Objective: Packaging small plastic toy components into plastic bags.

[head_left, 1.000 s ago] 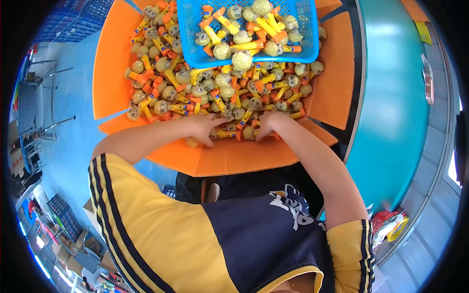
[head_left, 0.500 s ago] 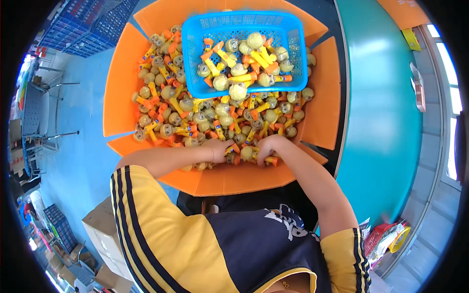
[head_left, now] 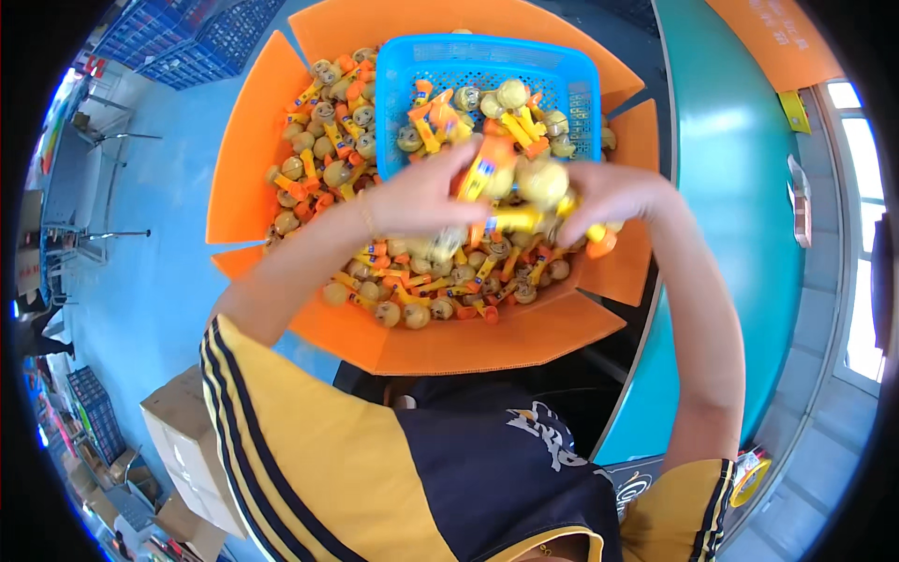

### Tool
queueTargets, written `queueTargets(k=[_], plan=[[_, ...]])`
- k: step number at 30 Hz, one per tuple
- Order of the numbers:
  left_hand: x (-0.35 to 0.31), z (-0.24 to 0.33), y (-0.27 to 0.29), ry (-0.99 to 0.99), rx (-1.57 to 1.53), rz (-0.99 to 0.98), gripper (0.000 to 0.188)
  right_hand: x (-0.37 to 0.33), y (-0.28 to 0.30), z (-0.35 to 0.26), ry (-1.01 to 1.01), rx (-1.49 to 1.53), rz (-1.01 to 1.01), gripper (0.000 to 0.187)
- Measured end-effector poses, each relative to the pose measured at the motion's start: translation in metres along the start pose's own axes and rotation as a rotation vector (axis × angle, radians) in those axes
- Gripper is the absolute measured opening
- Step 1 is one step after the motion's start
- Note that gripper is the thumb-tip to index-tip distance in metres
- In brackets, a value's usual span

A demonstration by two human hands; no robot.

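Above the large orange box (head_left: 459,347), my left hand (head_left: 421,192) and my right hand (head_left: 618,197) are closed around a bunch of small ball-headed toys (head_left: 543,183). Each toy has a round beige head and a yellow stem with an orange end. The bunch is blurred and sits between my palms, over the near edge of a blue plastic basket (head_left: 398,70). More such toys (head_left: 510,94) lie inside the basket. Loose toys (head_left: 412,314) fill the box beneath and around it. My fingers partly hide behind the bunch.
A green tabletop (head_left: 702,309) runs along the right, with an orange board (head_left: 777,42) at its far end. Blue crates (head_left: 187,37) stand at the far left. A cardboard carton (head_left: 187,440) sits on the floor at the lower left.
Both hands have risen from the near side of the box and moved away from me toward the basket, lifting a bunch of toys. The view has shifted slightly.
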State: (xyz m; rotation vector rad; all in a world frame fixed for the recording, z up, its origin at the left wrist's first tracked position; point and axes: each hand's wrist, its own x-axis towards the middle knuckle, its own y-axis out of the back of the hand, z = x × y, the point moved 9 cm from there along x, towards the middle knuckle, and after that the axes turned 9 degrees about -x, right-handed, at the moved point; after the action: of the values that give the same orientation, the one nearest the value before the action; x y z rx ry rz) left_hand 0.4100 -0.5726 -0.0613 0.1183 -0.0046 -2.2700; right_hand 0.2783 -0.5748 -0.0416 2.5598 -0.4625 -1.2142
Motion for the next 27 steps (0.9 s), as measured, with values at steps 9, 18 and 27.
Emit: queueTargets(k=[9,18,27], plan=[[0.093,-0.010,0.045,-0.270,0.548,0.142,0.074,0.012,0.063,0.075,-0.001,0.808,0.773,0.053],[0.038,0.041,0.027,-0.456,0.775,0.432,0.016,0.024,0.047,0.063,0.208,0.927,0.725,0.060],[0.135,0.016,-0.066,-0.550,0.799,0.228,0.017,-0.069,0.048,0.118,0.128,1.195,1.230,0.044]])
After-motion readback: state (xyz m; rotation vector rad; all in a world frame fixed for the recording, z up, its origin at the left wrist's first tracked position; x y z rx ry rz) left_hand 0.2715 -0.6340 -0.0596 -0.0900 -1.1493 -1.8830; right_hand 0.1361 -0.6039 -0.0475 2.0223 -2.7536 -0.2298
